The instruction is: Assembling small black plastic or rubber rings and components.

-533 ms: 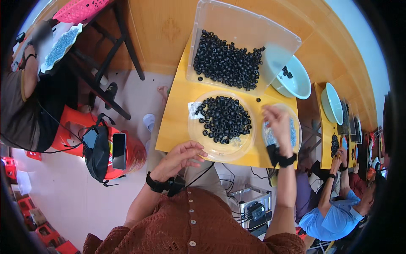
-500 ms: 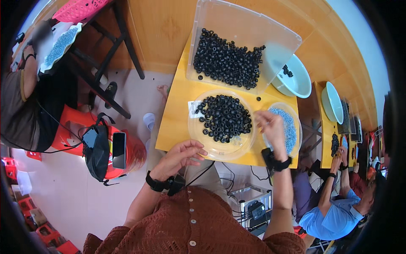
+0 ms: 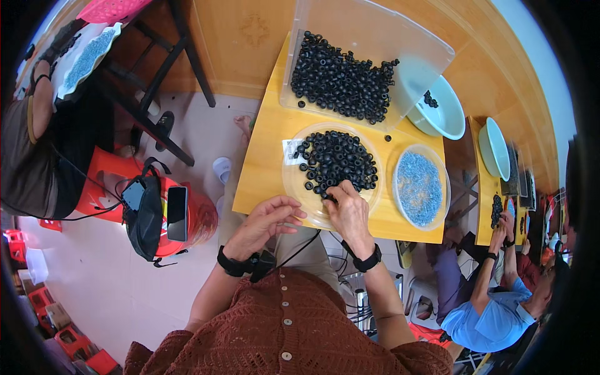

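Observation:
A round clear plastic dish [image 3: 299,206] on the table holds a heap of small black ring-shaped pieces [image 3: 337,159]. My right hand [image 3: 350,212] is over the dish's near edge, fingertips pinched at the front of the heap. A black ring-shaped piece shows at those fingertips, partly hidden by them. My left hand [image 3: 265,226] is just off the dish's near-left rim, palm inward, fingers apart and slightly curled, with nothing seen in it. To the right, a second clear dish [image 3: 447,194] contains tiny blue beads [image 3: 420,187].
Behind the dishes, a clear plastic bin [image 3: 431,53] holds many more black pieces. A pale green basin [image 3: 453,115] stands beside it on the yellow table [image 3: 262,169]. On the left are a red stool [image 3: 203,212] with a phone and black bag. A co-worker [image 3: 487,319] sits at right.
My right hand has moved left from the blue-bead dish to the heap of black pieces, uncovering the beads. My left hand stays by the rim.

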The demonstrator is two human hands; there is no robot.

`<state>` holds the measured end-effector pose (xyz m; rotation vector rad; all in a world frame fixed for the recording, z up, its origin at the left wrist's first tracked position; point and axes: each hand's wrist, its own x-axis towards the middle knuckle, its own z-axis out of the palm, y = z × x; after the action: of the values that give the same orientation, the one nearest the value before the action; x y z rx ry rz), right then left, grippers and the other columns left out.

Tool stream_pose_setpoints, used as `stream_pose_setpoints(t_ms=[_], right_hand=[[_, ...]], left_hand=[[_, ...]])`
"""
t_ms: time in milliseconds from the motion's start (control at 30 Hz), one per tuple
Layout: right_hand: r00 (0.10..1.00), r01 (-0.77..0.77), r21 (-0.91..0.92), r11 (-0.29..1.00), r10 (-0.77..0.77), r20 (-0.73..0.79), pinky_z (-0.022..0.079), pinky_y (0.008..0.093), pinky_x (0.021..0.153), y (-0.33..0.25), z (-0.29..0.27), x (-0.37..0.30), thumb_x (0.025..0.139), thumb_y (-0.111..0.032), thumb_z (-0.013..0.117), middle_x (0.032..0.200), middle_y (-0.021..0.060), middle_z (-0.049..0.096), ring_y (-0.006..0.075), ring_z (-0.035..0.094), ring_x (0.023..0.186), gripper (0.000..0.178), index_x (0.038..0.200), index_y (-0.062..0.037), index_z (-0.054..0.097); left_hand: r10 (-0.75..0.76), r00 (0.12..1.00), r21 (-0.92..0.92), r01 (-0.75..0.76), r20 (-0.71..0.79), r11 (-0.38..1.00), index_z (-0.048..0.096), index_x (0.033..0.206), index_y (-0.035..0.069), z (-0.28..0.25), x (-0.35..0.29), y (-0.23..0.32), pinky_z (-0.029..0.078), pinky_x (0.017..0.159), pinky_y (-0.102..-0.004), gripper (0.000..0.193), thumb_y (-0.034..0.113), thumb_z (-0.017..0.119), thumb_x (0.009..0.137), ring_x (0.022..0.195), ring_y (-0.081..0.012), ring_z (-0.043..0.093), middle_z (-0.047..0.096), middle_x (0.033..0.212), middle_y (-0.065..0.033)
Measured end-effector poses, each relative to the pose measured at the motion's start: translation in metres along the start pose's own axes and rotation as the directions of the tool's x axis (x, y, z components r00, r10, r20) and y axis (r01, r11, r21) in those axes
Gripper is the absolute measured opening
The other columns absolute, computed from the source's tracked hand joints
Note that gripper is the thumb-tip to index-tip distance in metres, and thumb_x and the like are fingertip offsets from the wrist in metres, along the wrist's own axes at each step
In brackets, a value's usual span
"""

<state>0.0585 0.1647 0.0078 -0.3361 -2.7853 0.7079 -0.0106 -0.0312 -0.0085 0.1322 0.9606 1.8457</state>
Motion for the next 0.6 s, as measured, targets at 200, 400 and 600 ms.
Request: stream_pose_setpoints(t_ms=[200, 400, 600], right_hand=[[1.0, -0.028, 0.251, 0.968, 0.024, 0.019, 0.043, 0.0312, 0.051, -0.003, -0.005, -0.004, 0.07, -0.002, 0.066, 0.072, 0.0075, 0.052, 0.02, 0.055, 0.056, 0.015, 0.084, -0.0009, 0.063], [0.994, -0.088, 0.511, 0.855, 0.043, 0.1, 0.039, 0.0272, 0.046, -0.024, -0.009, -0.017, 0.07, 0.0, 0.065, 0.067, 0.007, 0.05, 0.0144, 0.049, 0.049, 0.012, 0.082, 0.0008, 0.063], [0.994, -0.1, 0.396, 0.913, 0.11, -0.004, 0.042, 0.0304, 0.047, -0.036, -0.011, -0.03, 0.068, -0.006, 0.069, 0.066, 0.0082, 0.053, 0.0193, 0.055, 0.052, 0.011, 0.076, -0.0013, 0.062]], left_hand=[[0.022, 0.999, 0.02, -0.022, -0.023, 1.0, 0.052, 0.108, 0.004, 0.004, 0.002, 0.001, 0.05, 0.076, -0.024, 0.021, 0.017, 0.05, 0.091, 0.088, -0.0121, 0.06, 0.06, 0.102, -0.0081], [0.204, 0.977, 0.204, -0.189, -0.057, 0.961, 0.059, 0.105, 0.0, 0.02, 0.014, -0.008, 0.049, 0.075, -0.0231, 0.022, 0.006, 0.06, 0.083, 0.086, -0.0101, 0.058, 0.062, 0.097, -0.0059], [0.206, 0.977, 0.206, -0.19, -0.056, 0.96, 0.062, 0.099, -0.001, 0.018, 0.013, -0.011, 0.05, 0.07, -0.0222, 0.019, 0.004, 0.062, 0.082, 0.077, -0.0097, 0.06, 0.064, 0.088, -0.0057]])
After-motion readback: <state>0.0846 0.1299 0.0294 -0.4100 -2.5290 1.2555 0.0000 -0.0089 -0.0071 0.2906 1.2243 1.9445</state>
